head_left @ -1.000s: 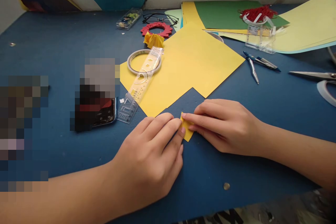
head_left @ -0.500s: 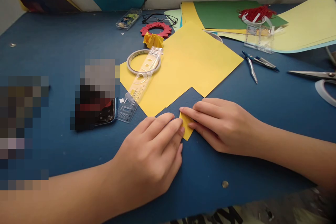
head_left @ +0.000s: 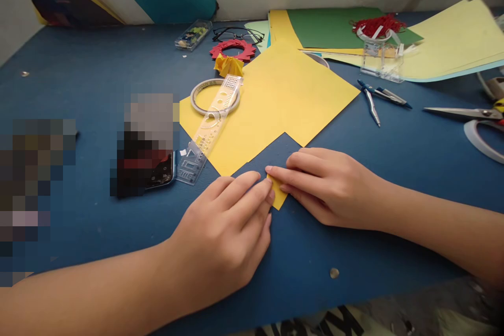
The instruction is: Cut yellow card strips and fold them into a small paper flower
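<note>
A small folded piece of yellow paper [head_left: 279, 200] lies on the blue table between my two hands. My left hand [head_left: 230, 231] is closed, with its fingertips pressed on the left edge of the piece. From the right, the fingertips of my right hand [head_left: 328, 186] press on its upper and right edges, fingers together. Part of the paper is hidden under the fingers. Just beyond my hands lies a large yellow sheet [head_left: 287, 94] with a notch cut in its near side. A clear stencil ruler [head_left: 208, 128] and a roll of tape [head_left: 192, 97] rest on its left part.
A phone [head_left: 159, 176] lies left of the ruler. To the right are pens [head_left: 384, 95] and scissors [head_left: 468, 113]. Along the back sit a red paper ring [head_left: 216, 52], a yellow folded paper shape [head_left: 228, 65], glasses [head_left: 238, 37], coloured sheets [head_left: 331, 26] and red strings [head_left: 380, 26].
The right index finger has slid slightly down over the top corner of the small yellow paper. The whole view has shifted a little; both hands otherwise keep their places.
</note>
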`<control>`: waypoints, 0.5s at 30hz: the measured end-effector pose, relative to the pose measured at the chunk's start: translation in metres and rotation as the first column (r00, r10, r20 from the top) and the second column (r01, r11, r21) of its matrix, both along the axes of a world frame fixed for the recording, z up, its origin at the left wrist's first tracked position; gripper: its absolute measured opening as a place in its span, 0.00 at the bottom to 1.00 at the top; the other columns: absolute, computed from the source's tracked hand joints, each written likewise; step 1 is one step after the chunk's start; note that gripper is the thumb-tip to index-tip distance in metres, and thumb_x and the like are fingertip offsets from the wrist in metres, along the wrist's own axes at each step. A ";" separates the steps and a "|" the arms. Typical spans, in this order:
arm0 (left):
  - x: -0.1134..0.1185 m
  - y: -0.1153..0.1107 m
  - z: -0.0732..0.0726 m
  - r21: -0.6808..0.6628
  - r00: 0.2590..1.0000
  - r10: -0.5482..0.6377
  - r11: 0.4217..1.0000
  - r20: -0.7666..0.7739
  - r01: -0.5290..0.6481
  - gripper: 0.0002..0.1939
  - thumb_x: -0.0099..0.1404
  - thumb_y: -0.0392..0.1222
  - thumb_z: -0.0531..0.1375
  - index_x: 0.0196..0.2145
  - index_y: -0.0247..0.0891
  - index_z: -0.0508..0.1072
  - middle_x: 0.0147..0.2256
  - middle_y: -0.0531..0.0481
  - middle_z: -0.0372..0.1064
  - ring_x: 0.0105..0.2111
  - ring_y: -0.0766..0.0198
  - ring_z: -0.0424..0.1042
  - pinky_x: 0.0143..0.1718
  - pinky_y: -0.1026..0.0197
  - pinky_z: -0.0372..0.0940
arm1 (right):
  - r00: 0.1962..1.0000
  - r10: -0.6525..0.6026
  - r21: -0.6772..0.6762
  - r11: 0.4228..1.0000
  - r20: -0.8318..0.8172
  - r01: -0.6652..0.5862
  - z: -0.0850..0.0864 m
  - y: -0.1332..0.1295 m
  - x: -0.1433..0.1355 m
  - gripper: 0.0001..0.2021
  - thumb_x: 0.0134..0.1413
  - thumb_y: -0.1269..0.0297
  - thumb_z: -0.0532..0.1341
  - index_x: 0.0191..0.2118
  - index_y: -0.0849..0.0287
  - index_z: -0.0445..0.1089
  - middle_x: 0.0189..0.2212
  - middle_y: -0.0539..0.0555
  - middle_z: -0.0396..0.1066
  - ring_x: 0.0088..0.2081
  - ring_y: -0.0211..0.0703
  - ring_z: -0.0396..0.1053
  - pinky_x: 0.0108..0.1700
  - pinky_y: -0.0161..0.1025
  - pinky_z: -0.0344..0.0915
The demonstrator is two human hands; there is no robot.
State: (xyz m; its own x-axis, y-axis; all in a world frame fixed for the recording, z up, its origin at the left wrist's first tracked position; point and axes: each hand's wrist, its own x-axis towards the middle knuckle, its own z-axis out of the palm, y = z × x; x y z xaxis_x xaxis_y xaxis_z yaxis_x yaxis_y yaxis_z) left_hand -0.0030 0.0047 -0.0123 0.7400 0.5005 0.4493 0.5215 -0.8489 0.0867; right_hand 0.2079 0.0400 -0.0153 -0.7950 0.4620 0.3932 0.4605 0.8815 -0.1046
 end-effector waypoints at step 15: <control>0.004 -0.002 0.005 0.071 0.992 -0.070 0.994 -0.109 0.078 0.12 0.62 0.30 0.56 0.40 0.16 0.74 0.26 0.40 0.70 0.24 0.61 0.61 0.20 0.58 0.63 | 1.000 0.016 -0.036 0.999 0.010 -0.016 -0.002 -0.002 0.002 0.14 0.60 0.72 0.52 0.47 0.73 0.69 0.28 0.56 0.68 0.27 0.40 0.59 0.30 0.38 0.61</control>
